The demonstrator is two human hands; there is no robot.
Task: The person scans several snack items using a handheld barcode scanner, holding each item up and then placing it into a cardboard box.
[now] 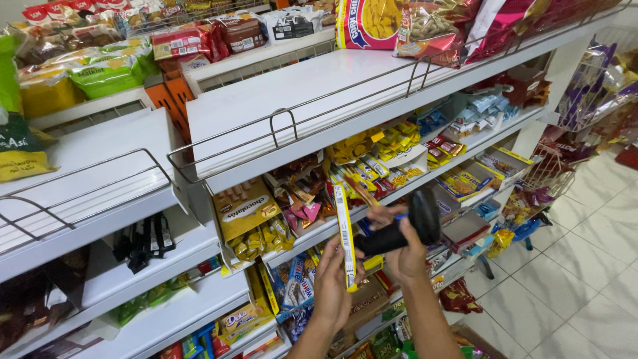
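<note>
Both forearms rise from the lower frame edge, bare and close together. Left hand (332,282) has its fingers closed around the lower end of a flat yellow snack packet (344,233), a long, narrow strip with a glossy film surface; its long axis stands nearly upright, leaning slightly left at the top, and its printed face turns toward the camera. Right hand (402,256) wraps its fingers tightly around the grip of a black handheld scanner (405,226), a matte plastic body with a rounded head that points up and to the right; the scanner sits just beside the packet, near its lower half. Both items are held in open air in front of the middle shelf (372,206), which is packed edge to edge with crinkled foil sweets and cardboard display boxes. Beyond it, the upper white shelf (299,93) is smooth painted metal, mostly bare, bounded by a thin chrome wire rail (282,119) along its front edge. Pale glossy floor tiles (585,266) extend to the right.
</note>
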